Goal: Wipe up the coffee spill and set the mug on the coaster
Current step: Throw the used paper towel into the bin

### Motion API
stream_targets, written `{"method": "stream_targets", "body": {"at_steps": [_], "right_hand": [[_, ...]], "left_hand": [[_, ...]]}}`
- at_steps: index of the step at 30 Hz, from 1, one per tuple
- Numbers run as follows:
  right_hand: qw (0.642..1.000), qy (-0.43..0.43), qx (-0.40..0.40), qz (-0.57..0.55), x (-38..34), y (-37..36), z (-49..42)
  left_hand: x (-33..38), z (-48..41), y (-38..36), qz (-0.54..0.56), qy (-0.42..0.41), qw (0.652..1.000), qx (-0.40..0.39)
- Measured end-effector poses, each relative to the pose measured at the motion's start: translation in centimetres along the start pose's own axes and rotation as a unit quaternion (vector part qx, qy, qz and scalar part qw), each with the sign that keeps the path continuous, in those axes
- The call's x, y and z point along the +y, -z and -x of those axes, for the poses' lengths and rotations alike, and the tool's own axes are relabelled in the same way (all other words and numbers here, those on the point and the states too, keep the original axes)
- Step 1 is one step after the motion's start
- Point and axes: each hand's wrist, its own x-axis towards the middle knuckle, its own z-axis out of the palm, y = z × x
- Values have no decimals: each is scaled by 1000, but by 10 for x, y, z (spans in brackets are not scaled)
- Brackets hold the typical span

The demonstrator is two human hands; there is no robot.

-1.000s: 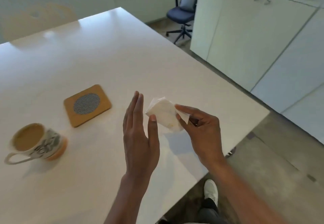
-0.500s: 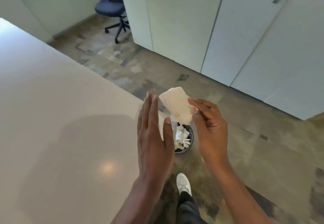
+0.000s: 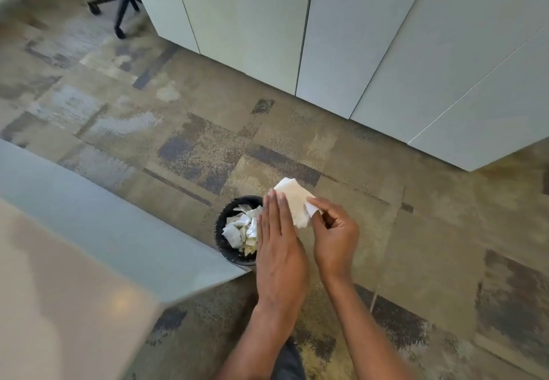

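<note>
One white napkin [image 3: 294, 204] (folded, creased) is pinched in the right hand [image 3: 335, 237]; left hand [image 3: 280, 252] flat, fingers straight.

napkin [image 3: 294, 204]: white, faint cream tinge. bin [image 3: 220, 231]: black, holding white and cream paper scraps [image 3: 242, 229]. carpet [image 3: 178, 130]: olive-tan, mottled, with dark grey rectangular patches and pale worn streaks. cabinets [image 3: 252, 23]: plain pale grey-green. table [image 3: 59, 305]: beige top, pale blue-grey edge. chair base [image 3: 120, 8]: black.
</note>
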Motion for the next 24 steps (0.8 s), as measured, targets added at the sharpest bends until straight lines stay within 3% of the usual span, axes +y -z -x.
{"method": "stream_targets", "body": {"at_steps": [7,11,18,24], "right_hand": [[988,-52,-66,129,119,-41,-19],[963,-123,-94,220,177,-76,-16],[925,-192,-145,295,237,-124,-15],[901,-178,-220,329,263,-165,-17]], "left_hand": [[-90,-4,-83,-59,194,973,-111],[-129,5,-107,-29,280,945,-168],[-169,14,-129,13,333,926,-179],[-187,7,-146,46,356,921,-153]]}}
